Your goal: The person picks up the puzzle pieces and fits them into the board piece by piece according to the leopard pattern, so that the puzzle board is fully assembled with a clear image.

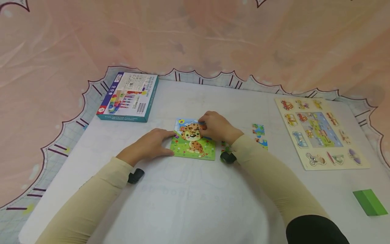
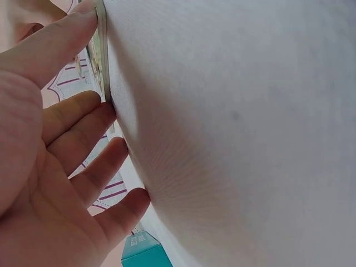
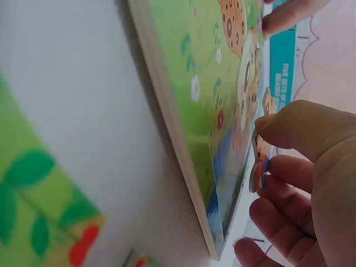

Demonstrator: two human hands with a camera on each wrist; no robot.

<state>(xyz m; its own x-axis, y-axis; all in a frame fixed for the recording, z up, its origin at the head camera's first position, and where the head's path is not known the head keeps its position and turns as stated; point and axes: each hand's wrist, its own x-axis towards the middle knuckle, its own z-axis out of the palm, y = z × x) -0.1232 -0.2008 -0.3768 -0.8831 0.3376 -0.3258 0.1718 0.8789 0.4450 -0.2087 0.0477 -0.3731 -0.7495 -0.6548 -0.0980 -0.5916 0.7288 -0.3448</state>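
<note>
A leopard-picture jigsaw puzzle [image 1: 193, 154] lies flat on the white table, and its wooden edge [image 3: 167, 114] shows in the right wrist view. My left hand [image 1: 149, 145] is at its left side, thumb and fingertips touching the edge with the fingers fairly straight. Over the top right of the picture, my right hand [image 1: 217, 125] pinches a jigsaw piece [image 3: 260, 158] between thumb and fingers. That piece is orange and blue, tilted on edge above the board. The hand hides the puzzle's upper right corner in the head view.
Loose jigsaw pieces [image 1: 258, 129] lie right of the puzzle, some partly behind my right wrist. A flat teal-edged box [image 1: 131, 98] stands at the back left. A wooden vehicle puzzle board [image 1: 338, 166] lies at the right, with a green block [image 1: 369, 202] nearer.
</note>
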